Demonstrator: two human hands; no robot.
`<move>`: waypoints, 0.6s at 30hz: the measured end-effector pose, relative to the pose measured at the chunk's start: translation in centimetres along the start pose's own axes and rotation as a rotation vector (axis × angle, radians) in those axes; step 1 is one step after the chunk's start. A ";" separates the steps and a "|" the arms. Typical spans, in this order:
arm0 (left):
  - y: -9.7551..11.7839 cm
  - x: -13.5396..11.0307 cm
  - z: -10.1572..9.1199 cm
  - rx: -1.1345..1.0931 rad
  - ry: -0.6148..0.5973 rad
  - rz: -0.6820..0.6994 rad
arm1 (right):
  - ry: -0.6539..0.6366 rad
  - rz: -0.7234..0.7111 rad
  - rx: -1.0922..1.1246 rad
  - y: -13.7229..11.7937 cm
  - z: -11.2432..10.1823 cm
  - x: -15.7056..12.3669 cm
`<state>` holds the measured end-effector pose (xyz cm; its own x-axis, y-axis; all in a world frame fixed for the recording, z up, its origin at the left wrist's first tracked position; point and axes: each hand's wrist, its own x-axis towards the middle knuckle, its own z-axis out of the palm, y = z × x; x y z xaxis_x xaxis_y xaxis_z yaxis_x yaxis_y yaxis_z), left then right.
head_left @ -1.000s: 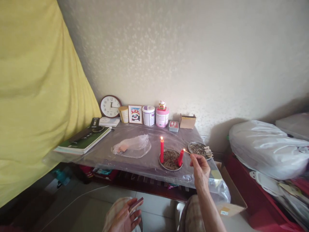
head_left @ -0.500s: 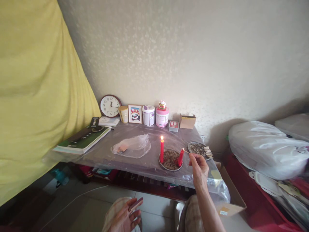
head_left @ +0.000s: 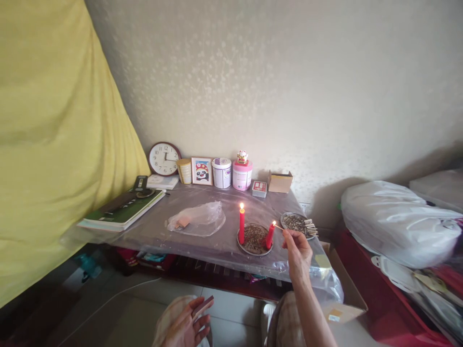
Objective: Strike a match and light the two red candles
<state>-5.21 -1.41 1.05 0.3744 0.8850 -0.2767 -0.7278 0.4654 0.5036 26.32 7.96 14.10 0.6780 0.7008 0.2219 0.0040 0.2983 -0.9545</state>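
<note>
Between thumb and fingers of my right hand (head_left: 298,248) is a thin matchstick (head_left: 279,227), its tip at the flame on the shorter red candle (head_left: 270,236). That candle leans a little to the right. A taller lit red candle (head_left: 242,225) stands upright to its left. Both are on a round dish (head_left: 255,246) with a dark, speckled surface. Low in front of my lap, my left hand (head_left: 188,323) holds a matchbox (head_left: 203,307) by its edge, palm up with the other fingers loosely curled.
Right of the candles, a second dish (head_left: 294,222) holds dark bits, with pale sticks (head_left: 310,227) on its rim. A crumpled plastic bag (head_left: 198,219) lies left on the covered table (head_left: 152,236). A clock (head_left: 164,158), tubs and a small carton (head_left: 279,182) line the wall.
The flame at the shorter candle looks bigger and brighter. Both hands hold nearly the same place, and the whole view has shifted very slightly.
</note>
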 end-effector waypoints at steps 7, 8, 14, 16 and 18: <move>-0.1 0.1 -0.4 -0.012 -0.016 0.001 | 0.019 0.008 -0.042 -0.6 0.0 -0.2; -0.1 0.2 -0.4 -0.011 -0.019 0.001 | 0.018 0.010 -0.046 -0.7 -0.1 -0.3; -0.2 0.2 -0.3 -0.014 -0.011 0.007 | -0.005 0.012 -0.024 -0.8 -0.3 0.0; -0.2 0.1 -0.3 -0.019 -0.014 0.007 | -0.009 0.012 -0.016 -0.9 -0.4 0.2; -0.2 0.0 -0.2 -0.017 -0.011 0.007 | -0.021 0.015 -0.001 -1.6 -0.6 0.5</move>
<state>-5.19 -1.47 0.79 0.3753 0.8886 -0.2637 -0.7403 0.4586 0.4916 27.11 7.44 15.65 0.6625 0.7187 0.2114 -0.0055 0.2868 -0.9580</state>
